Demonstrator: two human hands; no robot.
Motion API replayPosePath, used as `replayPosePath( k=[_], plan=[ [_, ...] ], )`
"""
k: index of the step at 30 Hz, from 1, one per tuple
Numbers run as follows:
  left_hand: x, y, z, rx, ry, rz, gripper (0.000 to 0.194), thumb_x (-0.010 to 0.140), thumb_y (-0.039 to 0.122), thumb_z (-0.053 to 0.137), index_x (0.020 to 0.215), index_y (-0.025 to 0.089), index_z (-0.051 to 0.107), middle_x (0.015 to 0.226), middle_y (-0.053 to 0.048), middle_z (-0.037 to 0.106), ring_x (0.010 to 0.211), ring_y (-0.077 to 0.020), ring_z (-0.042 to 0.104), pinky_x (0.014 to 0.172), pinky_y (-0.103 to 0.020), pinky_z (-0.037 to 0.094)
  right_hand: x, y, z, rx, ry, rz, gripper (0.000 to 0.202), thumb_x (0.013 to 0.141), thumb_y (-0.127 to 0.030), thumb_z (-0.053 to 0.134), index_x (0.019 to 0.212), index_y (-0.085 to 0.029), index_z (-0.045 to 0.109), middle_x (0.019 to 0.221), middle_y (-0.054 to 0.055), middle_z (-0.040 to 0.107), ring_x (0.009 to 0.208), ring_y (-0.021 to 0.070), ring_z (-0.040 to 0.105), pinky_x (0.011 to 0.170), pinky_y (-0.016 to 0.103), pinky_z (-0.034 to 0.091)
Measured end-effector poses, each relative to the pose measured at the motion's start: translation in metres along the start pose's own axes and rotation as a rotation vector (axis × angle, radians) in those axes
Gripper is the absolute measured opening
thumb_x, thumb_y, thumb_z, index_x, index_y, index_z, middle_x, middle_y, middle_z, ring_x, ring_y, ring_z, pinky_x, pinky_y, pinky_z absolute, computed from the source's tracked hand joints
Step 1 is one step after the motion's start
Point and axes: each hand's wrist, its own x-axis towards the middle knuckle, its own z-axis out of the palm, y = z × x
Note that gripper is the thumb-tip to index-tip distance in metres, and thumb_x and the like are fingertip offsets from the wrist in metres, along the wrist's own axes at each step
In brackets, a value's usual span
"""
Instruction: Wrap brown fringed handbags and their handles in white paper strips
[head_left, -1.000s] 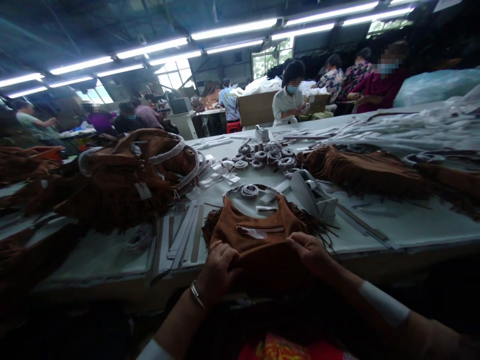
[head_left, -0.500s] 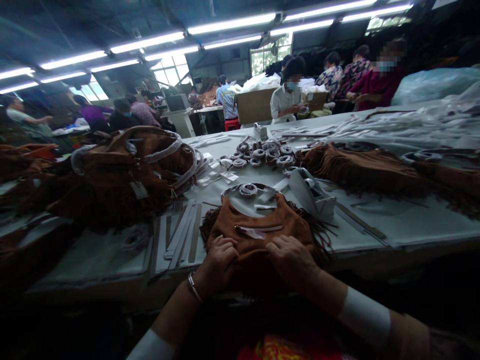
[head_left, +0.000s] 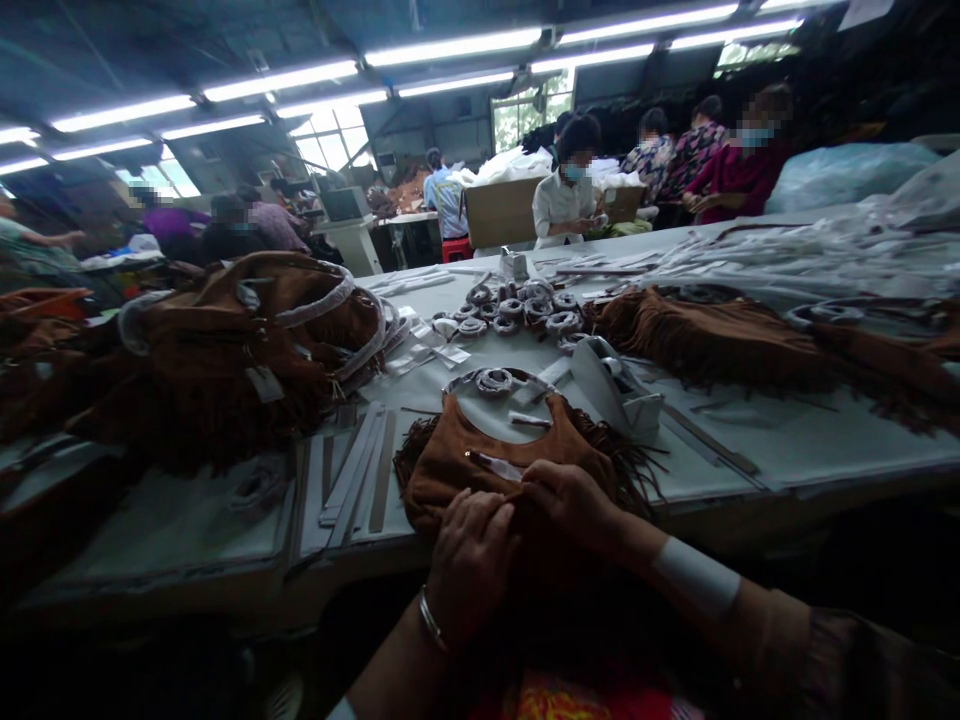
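Note:
A brown fringed handbag (head_left: 442, 455) lies at the table's front edge, its wrapped strap curving away at the back. A zip (head_left: 491, 463) with clear plastic on its pull crosses the bag's upper face. My left hand (head_left: 476, 545), with a bracelet at the wrist, is closed on the bag's near part, below the zip. Close beside it, my right hand (head_left: 570, 500) pinches the bag's material near the zip's right end and covers that end. The lower part of the bag is lost in dark shadow.
Brown fringed bags pile up on the left (head_left: 217, 350); another fringed bag (head_left: 720, 335) lies at right. Wrapped rolls (head_left: 517, 308), a tape dispenser (head_left: 619, 385) and flat strips (head_left: 352, 480) lie around the bag. Several people sit or stand beyond the table.
My left hand has moved right and nearer to me, and my right hand has shifted left over the zip's end. The hands are now close together, both still on the bag.

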Motion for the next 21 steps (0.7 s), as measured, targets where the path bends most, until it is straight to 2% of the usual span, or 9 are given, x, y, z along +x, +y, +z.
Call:
replayPosePath(
  k=[2, 4, 7, 10, 14, 17, 21],
  plan=[
    [0.0, 0.008, 0.01, -0.033, -0.021, 0.002, 0.035, 0.096, 0.037, 0.054, 0.127, 0.022, 0.056, 0.123, -0.012, 0.065, 0.114, -0.0304, 0.059, 0.101, -0.052, 0.045, 0.0, 0.002, -0.002, 0.055, -0.012, 0.009, 0.024, 0.094, -0.038, 0.056, 0.089, -0.018, 0.069, 0.078, 0.001, 0.069, 0.07, 0.0147, 0.06, 0.064, 0.024, 0.044],
    [0.002, 0.008, 0.017, -0.061, -0.062, 0.019, 0.048, 0.093, 0.051, 0.056, 0.129, 0.019, 0.055, 0.122, -0.014, 0.065, 0.112, -0.0324, 0.059, 0.098, -0.052, 0.046, -0.001, 0.003, -0.005, 0.113, -0.037, 0.017, 0.024, 0.093, -0.037, 0.057, 0.09, -0.018, 0.07, 0.081, 0.001, 0.069, 0.071, 0.0144, 0.06, 0.065, 0.024, 0.044],
    [0.011, 0.003, 0.018, -0.091, -0.177, 0.064, 0.071, 0.081, 0.072, 0.059, 0.126, 0.017, 0.058, 0.114, -0.015, 0.066, 0.106, -0.0334, 0.06, 0.093, -0.05, 0.047, -0.001, 0.006, -0.008, 0.166, -0.068, 0.031, 0.021, 0.091, -0.034, 0.058, 0.09, -0.017, 0.07, 0.082, 0.002, 0.069, 0.075, 0.0151, 0.059, 0.069, 0.026, 0.046],
    [0.019, 0.006, 0.016, -0.055, -0.257, 0.067, 0.08, 0.072, 0.083, 0.057, 0.116, 0.016, 0.061, 0.105, -0.013, 0.066, 0.096, -0.0322, 0.06, 0.087, -0.049, 0.047, 0.0, 0.011, -0.009, 0.208, -0.097, 0.062, 0.021, 0.089, -0.032, 0.058, 0.091, -0.016, 0.071, 0.081, 0.002, 0.068, 0.075, 0.0157, 0.059, 0.069, 0.026, 0.046],
    [0.023, 0.014, 0.023, 0.039, -0.311, 0.089, 0.071, 0.071, 0.084, 0.057, 0.097, 0.017, 0.061, 0.093, -0.01, 0.065, 0.087, -0.0305, 0.06, 0.079, -0.047, 0.046, 0.002, 0.018, -0.01, 0.28, -0.135, 0.135, 0.022, 0.087, -0.033, 0.06, 0.095, -0.015, 0.071, 0.079, 0.003, 0.068, 0.07, 0.015, 0.057, 0.062, 0.025, 0.045],
    [0.025, 0.012, 0.034, 0.06, -0.336, 0.163, 0.055, 0.081, 0.072, 0.058, 0.09, 0.018, 0.059, 0.085, -0.007, 0.065, 0.078, -0.0261, 0.061, 0.069, -0.039, 0.047, -0.002, 0.022, -0.017, 0.223, -0.132, 0.134, 0.023, 0.088, -0.032, 0.059, 0.1, -0.015, 0.071, 0.08, 0.003, 0.069, 0.069, 0.0157, 0.059, 0.062, 0.025, 0.045],
    [0.03, 0.0, 0.042, -0.003, -0.352, 0.31, 0.044, 0.087, 0.061, 0.061, 0.088, 0.017, 0.058, 0.077, -0.004, 0.065, 0.07, -0.0222, 0.064, 0.061, -0.032, 0.047, -0.008, 0.032, -0.035, -0.045, -0.168, -0.143, 0.029, 0.085, -0.022, 0.064, 0.113, -0.017, 0.068, 0.097, 0.007, 0.073, 0.088, 0.0201, 0.065, 0.078, 0.029, 0.048]
  ],
)
